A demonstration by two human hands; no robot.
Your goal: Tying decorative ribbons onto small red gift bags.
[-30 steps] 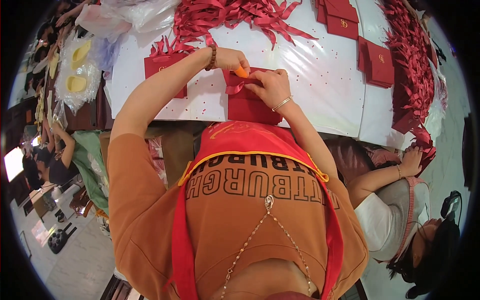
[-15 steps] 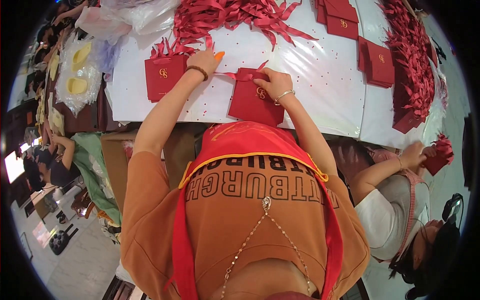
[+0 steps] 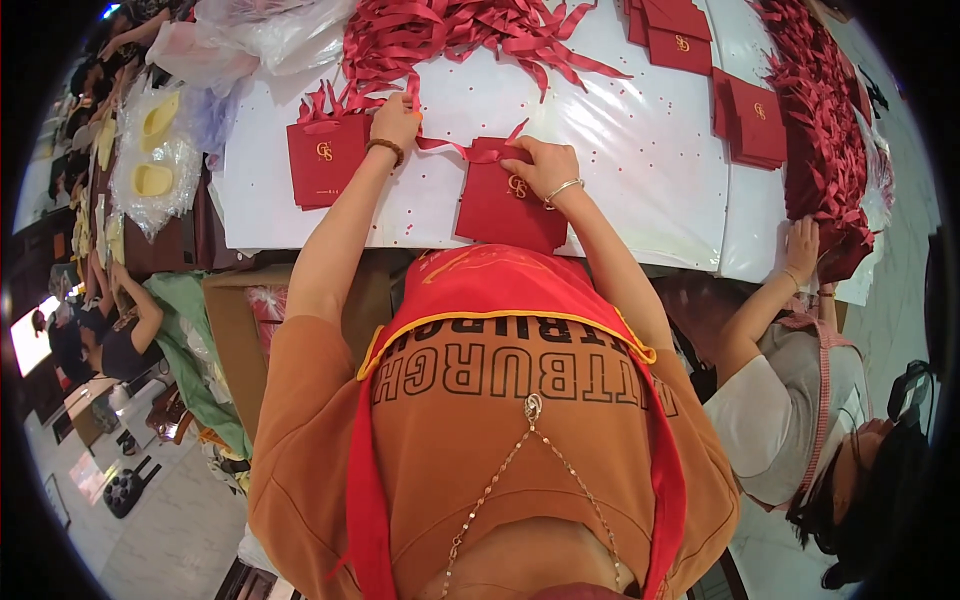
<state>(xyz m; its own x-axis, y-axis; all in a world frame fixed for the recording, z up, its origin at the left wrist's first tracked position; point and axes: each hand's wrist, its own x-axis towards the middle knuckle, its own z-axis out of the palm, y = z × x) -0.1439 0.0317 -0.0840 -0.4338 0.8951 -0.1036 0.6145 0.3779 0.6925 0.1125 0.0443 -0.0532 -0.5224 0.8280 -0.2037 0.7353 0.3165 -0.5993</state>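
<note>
A stack of flat red pouches with gold print lies at the table's front edge before me. My right hand is closed at its top edge, thumb and fingertips pinching a red ribbon there. That ribbon runs left to my left hand, whose fingers are curled together against it. Something small and orange shows at the left hand's fingers. Just beside that hand lies another stack of red pouches, ribbons bunched at its top. A large heap of red ribbons spreads beyond both hands.
More red pouches lie to the right, by a long row of ribboned pouches. A co-worker's hand reaches that row's near end. Clear plastic bags and wrapped yellow slippers are at left. White sheeting covers the table.
My left hand has drawn back slightly leftward, its fingers now curled by the ribbon. The right hand has barely shifted. The co-worker's hand has moved up to the table with the red pouch.
</note>
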